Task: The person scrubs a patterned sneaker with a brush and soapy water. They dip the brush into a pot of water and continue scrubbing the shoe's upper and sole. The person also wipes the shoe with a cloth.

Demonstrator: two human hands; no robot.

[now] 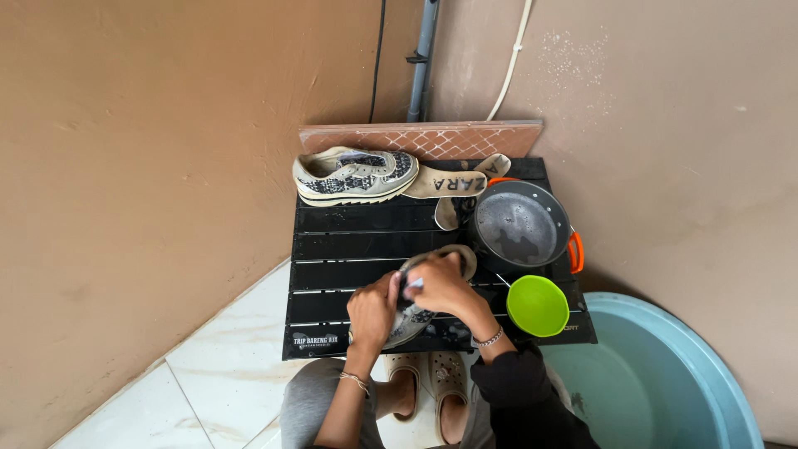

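— What has the grip got hold of?

— Both hands are closed on one sneaker [416,312] lying on the black slatted worktop [332,249]. The left hand [374,308] clasps its near end; the right hand [442,285] is curled over the middle, pressing something small and pale that I cannot make out.

— Which way does the shoe run?

— Its long axis goes from the left grip away and rightward, the far end peeking out beyond the right hand. The right hand is nearer that end.

— And further out?

— Right of the grip, a green bowl [538,305] and a dark pot [519,224] with orange handles. Beyond, the second sneaker [353,176] and insoles [453,183] by a tile [420,138]. A blue basin [657,374] sits low right.
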